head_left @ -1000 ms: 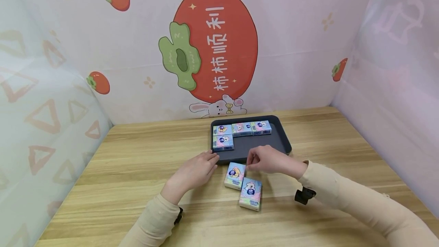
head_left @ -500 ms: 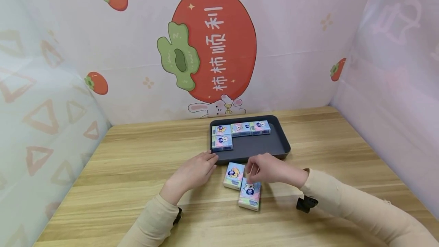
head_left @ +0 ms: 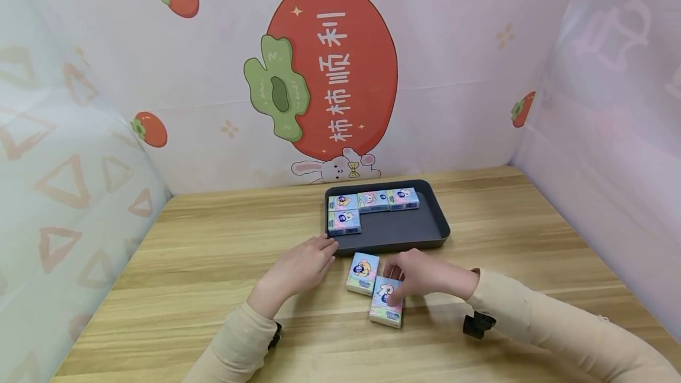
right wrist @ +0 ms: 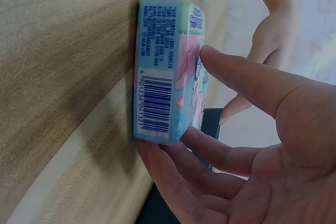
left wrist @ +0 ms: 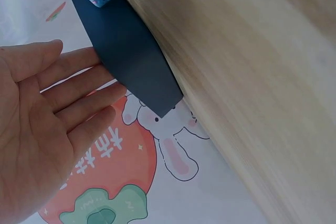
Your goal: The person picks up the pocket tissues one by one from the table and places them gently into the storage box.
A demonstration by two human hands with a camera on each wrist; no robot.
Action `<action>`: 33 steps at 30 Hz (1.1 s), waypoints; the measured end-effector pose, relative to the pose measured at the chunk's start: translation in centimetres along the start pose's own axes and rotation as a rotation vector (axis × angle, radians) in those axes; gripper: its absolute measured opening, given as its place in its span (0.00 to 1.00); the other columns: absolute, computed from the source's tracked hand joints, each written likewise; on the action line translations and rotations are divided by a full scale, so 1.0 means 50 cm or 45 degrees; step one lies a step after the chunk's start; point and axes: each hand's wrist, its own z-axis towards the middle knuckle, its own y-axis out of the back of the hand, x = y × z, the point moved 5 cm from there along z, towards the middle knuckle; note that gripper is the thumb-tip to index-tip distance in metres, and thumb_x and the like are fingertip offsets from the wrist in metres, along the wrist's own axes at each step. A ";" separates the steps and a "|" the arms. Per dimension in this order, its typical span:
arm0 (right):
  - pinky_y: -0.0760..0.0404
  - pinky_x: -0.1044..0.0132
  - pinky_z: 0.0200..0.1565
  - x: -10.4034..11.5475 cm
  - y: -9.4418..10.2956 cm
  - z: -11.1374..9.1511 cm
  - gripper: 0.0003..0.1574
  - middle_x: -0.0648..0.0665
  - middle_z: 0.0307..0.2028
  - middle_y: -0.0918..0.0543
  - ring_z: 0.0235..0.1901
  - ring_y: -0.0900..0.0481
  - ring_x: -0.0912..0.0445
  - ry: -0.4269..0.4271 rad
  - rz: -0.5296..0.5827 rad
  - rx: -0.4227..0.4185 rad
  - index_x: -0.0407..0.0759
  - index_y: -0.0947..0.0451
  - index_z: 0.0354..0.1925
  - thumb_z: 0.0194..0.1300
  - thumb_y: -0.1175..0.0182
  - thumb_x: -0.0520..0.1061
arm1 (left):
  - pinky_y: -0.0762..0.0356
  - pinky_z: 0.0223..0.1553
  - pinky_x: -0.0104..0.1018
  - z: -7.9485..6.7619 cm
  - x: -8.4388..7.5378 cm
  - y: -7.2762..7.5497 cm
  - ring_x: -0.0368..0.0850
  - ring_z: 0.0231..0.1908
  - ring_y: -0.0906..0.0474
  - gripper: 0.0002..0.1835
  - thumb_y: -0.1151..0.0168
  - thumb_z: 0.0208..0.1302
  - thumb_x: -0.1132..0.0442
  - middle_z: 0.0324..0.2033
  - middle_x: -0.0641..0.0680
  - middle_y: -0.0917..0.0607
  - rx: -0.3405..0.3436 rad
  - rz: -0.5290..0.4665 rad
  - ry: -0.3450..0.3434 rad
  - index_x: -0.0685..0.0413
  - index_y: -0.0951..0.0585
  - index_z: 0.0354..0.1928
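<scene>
In the head view my right hand (head_left: 425, 273) is over the nearer pocket tissue pack (head_left: 384, 315), which lies on the table with a white cartoon animal on top. The right wrist view shows my thumb on that tissue pack's (right wrist: 157, 72) printed face and my fingers curled at its far end, the barcode side toward the camera. A second tissue pack (head_left: 362, 272), with a yellow character, lies just behind it. My left hand (head_left: 300, 265) has its fingers extended, fingertips at the near left corner of the dark grey tray (head_left: 399, 232); the left wrist view shows them against the tray's wall (left wrist: 131, 56).
Several tissue packs stand in the tray, a row of three along the back and another pack (head_left: 344, 221) at front left. Bare tray floor shows to the right. A persimmon-print backdrop (head_left: 452, 75) rises behind the wooden table (head_left: 223, 241), with side walls of cloth.
My right hand has moved from the tray's front edge toward me, onto the nearer tissue pack, with the thumb now on it. My left hand has stayed at the tray's corner.
</scene>
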 end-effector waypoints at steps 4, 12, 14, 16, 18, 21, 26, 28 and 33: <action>0.21 0.61 0.39 0.002 -0.003 0.001 0.23 0.51 0.33 0.19 0.34 0.25 0.59 -0.004 -0.021 0.015 0.44 0.20 0.40 0.45 0.24 0.50 | 0.31 0.65 0.46 -0.001 0.000 0.001 0.54 0.63 0.30 0.20 0.51 0.72 0.58 0.59 0.60 0.23 -0.001 -0.004 0.001 0.62 0.25 0.59; 0.24 0.62 0.39 0.000 -0.009 0.010 0.23 0.52 0.32 0.22 0.33 0.28 0.58 -0.035 -0.043 0.038 0.45 0.20 0.39 0.44 0.24 0.49 | 0.32 0.65 0.46 -0.003 -0.001 0.003 0.54 0.63 0.30 0.20 0.51 0.72 0.58 0.60 0.59 0.24 0.013 0.006 0.011 0.61 0.25 0.60; 0.24 0.61 0.40 -0.002 -0.010 0.013 0.23 0.52 0.32 0.22 0.33 0.28 0.58 -0.040 -0.049 0.048 0.45 0.21 0.39 0.44 0.24 0.49 | 0.32 0.65 0.46 -0.002 -0.001 0.003 0.53 0.63 0.30 0.20 0.51 0.72 0.58 0.60 0.59 0.24 0.019 0.006 0.013 0.61 0.25 0.60; 0.24 0.61 0.40 -0.004 -0.011 0.016 0.23 0.52 0.32 0.22 0.34 0.28 0.58 -0.046 -0.056 0.064 0.45 0.21 0.39 0.44 0.24 0.49 | 0.32 0.66 0.46 -0.002 -0.001 0.003 0.54 0.63 0.31 0.20 0.51 0.72 0.58 0.60 0.59 0.24 0.023 0.003 0.014 0.61 0.25 0.60; 0.24 0.62 0.40 -0.006 -0.012 0.020 0.24 0.52 0.32 0.23 0.34 0.28 0.58 -0.055 -0.058 0.086 0.44 0.22 0.39 0.45 0.24 0.49 | 0.32 0.66 0.46 -0.002 -0.002 0.004 0.54 0.63 0.31 0.20 0.51 0.72 0.58 0.60 0.60 0.24 0.023 0.003 0.011 0.61 0.25 0.60; 0.25 0.62 0.40 -0.009 -0.014 0.025 0.24 0.52 0.32 0.24 0.34 0.29 0.57 -0.065 -0.063 0.118 0.44 0.22 0.39 0.45 0.24 0.49 | 0.32 0.66 0.46 -0.002 -0.003 0.005 0.54 0.63 0.31 0.21 0.51 0.72 0.58 0.60 0.60 0.24 0.022 0.002 0.007 0.62 0.25 0.60; 0.25 0.61 0.40 -0.014 -0.015 0.031 0.24 0.51 0.33 0.24 0.35 0.29 0.57 -0.072 -0.048 0.155 0.44 0.23 0.40 0.45 0.25 0.48 | 0.32 0.66 0.46 -0.002 -0.003 0.005 0.54 0.63 0.30 0.21 0.51 0.72 0.59 0.59 0.60 0.24 0.016 -0.009 0.004 0.62 0.25 0.60; 0.25 0.61 0.41 -0.016 -0.016 0.033 0.24 0.51 0.33 0.24 0.35 0.29 0.56 -0.079 -0.033 0.163 0.44 0.24 0.40 0.45 0.25 0.48 | 0.33 0.66 0.47 -0.002 -0.003 0.005 0.55 0.63 0.31 0.21 0.51 0.72 0.59 0.59 0.60 0.24 0.015 -0.012 0.005 0.62 0.25 0.60; 0.25 0.61 0.41 -0.016 -0.017 0.035 0.25 0.50 0.34 0.24 0.36 0.29 0.56 -0.089 -0.011 0.174 0.43 0.24 0.40 0.45 0.24 0.47 | 0.33 0.66 0.47 -0.002 -0.002 0.004 0.55 0.63 0.31 0.21 0.51 0.72 0.58 0.60 0.60 0.24 0.017 -0.019 0.011 0.62 0.25 0.60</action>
